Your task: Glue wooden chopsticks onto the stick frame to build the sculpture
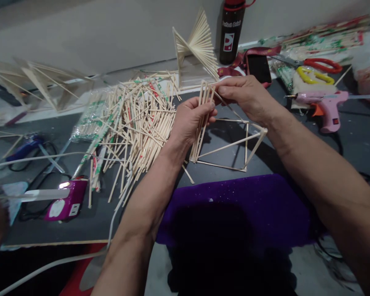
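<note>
My left hand (193, 117) is closed around several upright thin wooden sticks at the left side of a stick frame (223, 151). The frame is built of pale sticks joined at the corners, its lower part resting on the dark table. At the top ends of those upright sticks, my right hand (244, 94) pinches with thumb and fingers; exactly what lies between its fingertips is partly hidden. Close to my left forearm spreads a heap of loose wooden sticks (148, 127), some still in printed wrappers.
Behind stand a fan-shaped stick model (200, 47) and a dark bottle (230, 35). To the right lie a pink glue gun (323, 100), scissors (322, 65) and a phone (258, 68). At left are a magenta power adapter (69, 201), cords and a blue glue gun (25, 147). Purple cloth (209, 193) lies in front.
</note>
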Tool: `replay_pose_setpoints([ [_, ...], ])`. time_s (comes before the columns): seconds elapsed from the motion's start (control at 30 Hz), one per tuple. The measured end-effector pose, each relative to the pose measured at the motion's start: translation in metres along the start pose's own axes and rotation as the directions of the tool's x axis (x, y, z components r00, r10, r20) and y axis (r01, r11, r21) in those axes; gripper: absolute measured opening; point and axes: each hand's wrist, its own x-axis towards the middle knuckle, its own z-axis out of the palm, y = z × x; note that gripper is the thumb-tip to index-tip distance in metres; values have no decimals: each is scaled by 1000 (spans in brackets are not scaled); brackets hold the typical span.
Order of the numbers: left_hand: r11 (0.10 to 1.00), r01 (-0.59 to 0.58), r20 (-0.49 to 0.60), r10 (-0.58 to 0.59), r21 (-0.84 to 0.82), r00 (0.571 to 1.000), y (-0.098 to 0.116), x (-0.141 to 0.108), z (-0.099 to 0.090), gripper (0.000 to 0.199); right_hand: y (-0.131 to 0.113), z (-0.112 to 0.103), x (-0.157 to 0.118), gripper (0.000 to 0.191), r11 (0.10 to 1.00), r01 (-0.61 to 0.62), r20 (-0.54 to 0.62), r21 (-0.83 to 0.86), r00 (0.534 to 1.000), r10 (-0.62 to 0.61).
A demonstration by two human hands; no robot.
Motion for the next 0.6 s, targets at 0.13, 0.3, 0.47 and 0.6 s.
replay_pose_setpoints([
  [0.13, 999, -21, -4, 21, -35, 1000, 1, -1, 2, 7, 1, 2, 0, 19, 1000, 28, 6, 11, 1000, -28],
  [0.3, 1000, -14, -23, 14, 13, 1000, 2, -2, 4, 4, 5, 1, 0, 34, 991, 126, 57, -36, 991, -124],
  [0.47, 999, -20, -39, 21, 32, 999, 1, -1, 4, 8, 6, 4, 2, 42, 982, 166, 45, -88, 986, -162],
  [0.6, 999, -23, -40, 24, 28, 999, -1, -1, 3, 9, 7, 6, 6, 46, 990, 120, 18, -78, 993, -119],
])
